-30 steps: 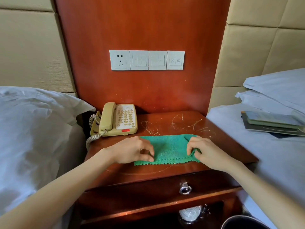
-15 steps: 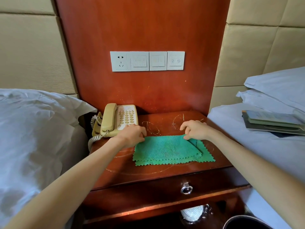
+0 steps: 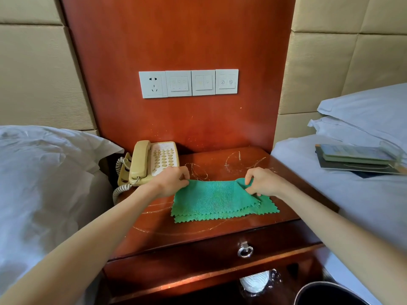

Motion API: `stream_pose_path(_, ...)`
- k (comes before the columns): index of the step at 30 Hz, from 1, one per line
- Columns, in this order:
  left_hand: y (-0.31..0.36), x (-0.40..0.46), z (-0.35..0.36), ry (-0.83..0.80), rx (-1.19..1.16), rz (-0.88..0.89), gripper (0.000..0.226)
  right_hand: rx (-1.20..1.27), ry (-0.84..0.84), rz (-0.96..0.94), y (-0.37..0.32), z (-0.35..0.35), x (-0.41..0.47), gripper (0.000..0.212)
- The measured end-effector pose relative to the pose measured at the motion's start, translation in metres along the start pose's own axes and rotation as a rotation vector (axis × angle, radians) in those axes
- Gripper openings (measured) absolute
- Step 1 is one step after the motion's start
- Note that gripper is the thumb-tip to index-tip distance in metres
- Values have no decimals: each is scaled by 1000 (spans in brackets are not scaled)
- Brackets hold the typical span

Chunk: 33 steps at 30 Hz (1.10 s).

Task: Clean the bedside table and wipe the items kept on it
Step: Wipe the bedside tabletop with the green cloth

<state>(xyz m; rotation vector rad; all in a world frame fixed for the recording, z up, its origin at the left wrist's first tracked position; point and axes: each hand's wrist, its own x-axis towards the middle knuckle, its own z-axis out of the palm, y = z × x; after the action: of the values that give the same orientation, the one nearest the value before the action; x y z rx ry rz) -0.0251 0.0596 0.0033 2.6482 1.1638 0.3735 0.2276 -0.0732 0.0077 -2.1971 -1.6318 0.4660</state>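
the left hand (image 3: 170, 182) and right hand (image 3: 263, 182) each pinched a far corner of the folded cloth (image 3: 217, 200). it lay mid-frame on the table (image 3: 220, 235), right of the phone (image 3: 152, 160).

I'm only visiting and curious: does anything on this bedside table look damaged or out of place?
Yes. The bedside table top is marked with pale, curved scratches, thickest behind the green cloth and in front of it. The telephone looks normal.
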Motion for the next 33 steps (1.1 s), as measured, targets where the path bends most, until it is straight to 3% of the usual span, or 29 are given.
stream_pose_path(4,1,-2,-1,-4,2,0,3,37,56,9,-4,10,0,23)
stream_pose_path(10,1,-4,-7,15,-17,-12,2,27,137,-35,1,-7,-3,19)
stream_pose_path(17,3,-7,-14,28,-89,25,2,-88,33,-40,6,-22,0,20)
stream_pose_path(20,6,-11,-16,53,-98,72,2,-112,86,-108,-1,-10,7,38)
stream_pose_path(23,6,-15,-17,92,-115,114,3,-100,-53,-126,-8,2,11,58)
stream_pose_path(25,6,-19,-17,130,-143,153,6,-136,-49,-135,-12,6,12,53)
stream_pose_path(28,6,-28,-19,161,-185,223,11,-275,119,-249,-17,2,4,19)
stream_pose_path(33,0,-51,-23,-37,-257,297,12,-232,213,-486,0,-3,-35,28)
